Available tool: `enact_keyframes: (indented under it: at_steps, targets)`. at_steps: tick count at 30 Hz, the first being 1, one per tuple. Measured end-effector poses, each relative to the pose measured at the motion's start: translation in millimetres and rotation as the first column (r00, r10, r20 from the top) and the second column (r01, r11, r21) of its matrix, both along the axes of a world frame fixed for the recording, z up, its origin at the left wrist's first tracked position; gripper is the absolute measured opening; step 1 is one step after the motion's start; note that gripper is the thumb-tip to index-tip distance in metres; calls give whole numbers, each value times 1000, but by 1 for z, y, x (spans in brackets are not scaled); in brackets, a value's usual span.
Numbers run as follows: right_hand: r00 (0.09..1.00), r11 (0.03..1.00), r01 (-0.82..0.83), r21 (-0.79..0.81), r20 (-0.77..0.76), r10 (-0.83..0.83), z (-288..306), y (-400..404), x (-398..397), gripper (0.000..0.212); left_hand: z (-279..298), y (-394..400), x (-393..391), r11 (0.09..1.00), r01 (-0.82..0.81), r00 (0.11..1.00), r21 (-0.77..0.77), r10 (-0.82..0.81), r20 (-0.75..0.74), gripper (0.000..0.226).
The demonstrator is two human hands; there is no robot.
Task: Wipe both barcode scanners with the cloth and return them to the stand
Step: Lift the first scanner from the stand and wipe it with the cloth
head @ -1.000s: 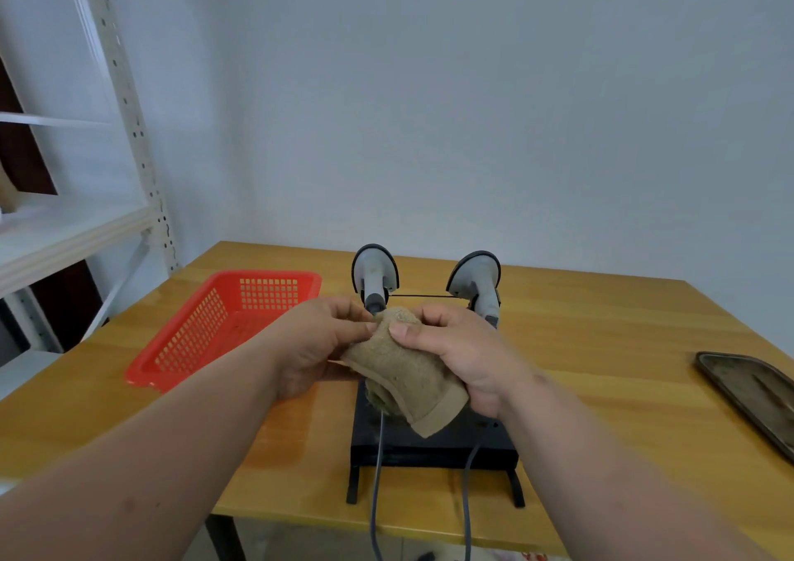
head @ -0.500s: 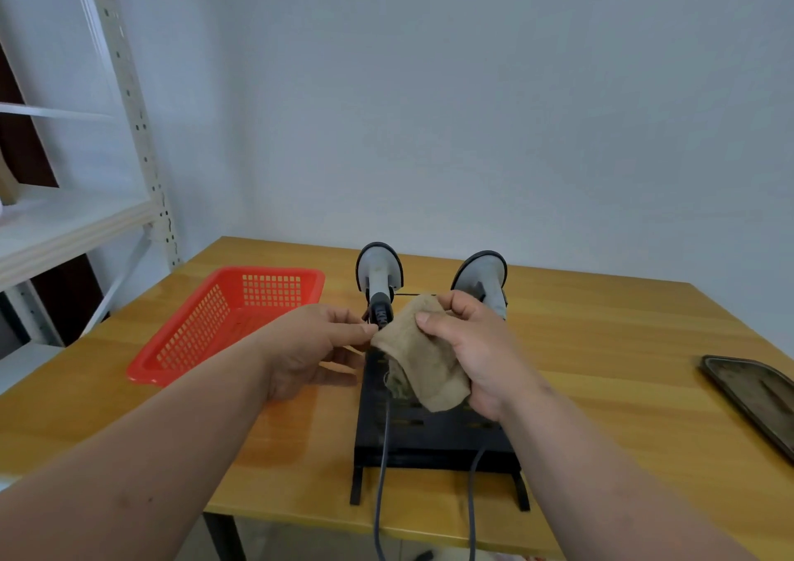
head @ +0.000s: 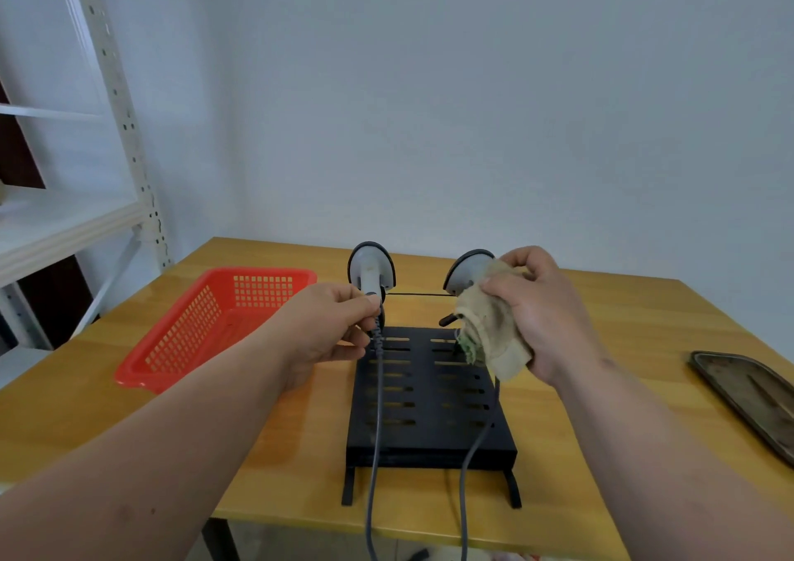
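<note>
Two grey barcode scanners stand upright at the back of a black slotted stand point(head: 423, 393), their cables trailing toward me. My left hand point(head: 331, 324) pinches the handle of the left scanner point(head: 370, 266) near its base. My right hand point(head: 537, 315) holds a crumpled beige cloth point(head: 490, 328) pressed against the right scanner point(head: 466, 268), whose handle the cloth hides.
A red plastic basket point(head: 206, 324) lies left of the stand on the wooden table point(head: 623, 345). A dark metal tray point(head: 747, 393) sits at the right edge. White shelving point(head: 107, 87) stands at the left, and a plain wall is behind.
My right hand carried the cloth from the left scanner over to the right scanner. My left hand let go of the cloth and now grips the left scanner's handle.
</note>
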State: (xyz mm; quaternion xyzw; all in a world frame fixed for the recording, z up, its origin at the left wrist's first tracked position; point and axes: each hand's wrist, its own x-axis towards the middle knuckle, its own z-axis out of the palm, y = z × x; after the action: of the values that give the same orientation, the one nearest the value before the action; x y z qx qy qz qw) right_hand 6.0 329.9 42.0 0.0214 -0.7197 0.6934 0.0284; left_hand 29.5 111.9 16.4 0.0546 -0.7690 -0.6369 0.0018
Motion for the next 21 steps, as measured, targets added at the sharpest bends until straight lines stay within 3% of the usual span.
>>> enact_keyframes:
  at_steps: [2, 6, 12, 18, 21]
  targets:
    - [997, 996, 76, 37, -15, -75, 2, 11, -2, 21, 2, 7, 1, 999, 20, 1000, -37, -20, -9, 22]
    - [984, 942, 179, 282, -58, -169, -5, 33, -11, 21, 7, 22, 2, 993, 70, 997, -99, -73, -31, 22]
    - [992, 843, 96, 529, 13, -122, -22, 41, -16, 23, 10, 42, -2, 987, 120, 992, -108, -123, -23, 23]
    - [987, 839, 48, 542, 102, -123, -30, 42, -23, 16, 9, 63, -10, 993, 119, 991, 15, -120, 64, 18]
    - [985, 829, 28, 559, 125, -117, -31, 39, -28, 43, 4, 73, -17, 982, 62, 983, 176, -91, 160, 19]
